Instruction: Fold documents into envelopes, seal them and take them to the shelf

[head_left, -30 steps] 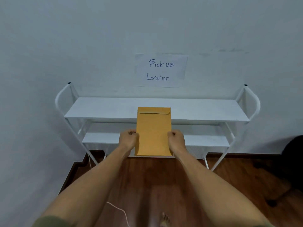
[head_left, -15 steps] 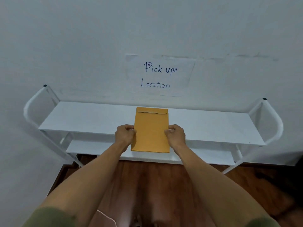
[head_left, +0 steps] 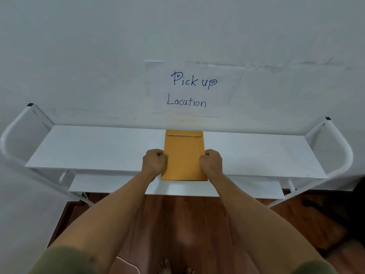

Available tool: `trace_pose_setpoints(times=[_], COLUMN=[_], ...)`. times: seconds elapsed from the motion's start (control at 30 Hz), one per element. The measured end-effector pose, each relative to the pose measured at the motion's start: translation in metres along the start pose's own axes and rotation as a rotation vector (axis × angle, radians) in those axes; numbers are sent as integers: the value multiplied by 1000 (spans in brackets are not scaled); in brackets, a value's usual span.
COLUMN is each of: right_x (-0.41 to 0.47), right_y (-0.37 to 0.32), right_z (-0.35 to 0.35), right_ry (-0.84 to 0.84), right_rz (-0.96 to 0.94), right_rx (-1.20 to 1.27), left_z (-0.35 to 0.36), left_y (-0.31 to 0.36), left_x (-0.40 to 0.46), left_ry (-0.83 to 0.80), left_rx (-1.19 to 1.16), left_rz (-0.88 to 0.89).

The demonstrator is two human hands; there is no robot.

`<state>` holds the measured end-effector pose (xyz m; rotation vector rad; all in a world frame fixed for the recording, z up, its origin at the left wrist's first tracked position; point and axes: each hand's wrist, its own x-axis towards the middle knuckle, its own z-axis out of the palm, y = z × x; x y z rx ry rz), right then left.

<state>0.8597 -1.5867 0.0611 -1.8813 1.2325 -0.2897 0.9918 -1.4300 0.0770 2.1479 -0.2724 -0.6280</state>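
A brown manila envelope (head_left: 184, 155) with its flap shut lies lengthwise over the top board of a white metal shelf (head_left: 88, 149), its far end against the wall and its near end past the board's front edge. My left hand (head_left: 155, 161) grips its left edge and my right hand (head_left: 211, 162) grips its right edge, both with fingers curled. I cannot tell whether the envelope rests on the board or hovers just above it.
A paper sign (head_left: 192, 89) reading "Pick up Location" is taped to the white wall above the shelf. A lower shelf board (head_left: 110, 183) shows under the top one. Curved white side rails (head_left: 343, 155) close both ends. Wooden floor (head_left: 177, 224) lies below.
I have stepped closer to the shelf. The envelope, held in both hands, has moved forward over the top board until its far end reaches the wall.
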Motion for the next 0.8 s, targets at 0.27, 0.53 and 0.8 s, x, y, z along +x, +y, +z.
trace_pose_setpoints(times=[0.27,0.53,0.8], right_x=[9,7,12], right_y=[6,-1,3], right_z=[0,-5,-19], right_ry=[-32,0,144], right_rz=[-35,-53,-227], right_rx=[-76,-171,-362], left_z=[-1,-3,-10], left_y=[0,-1,-8], left_x=[3,7,15], left_ry=[-38,-26,154], left_rx=[153,209,395], left_rz=[122,163,338])
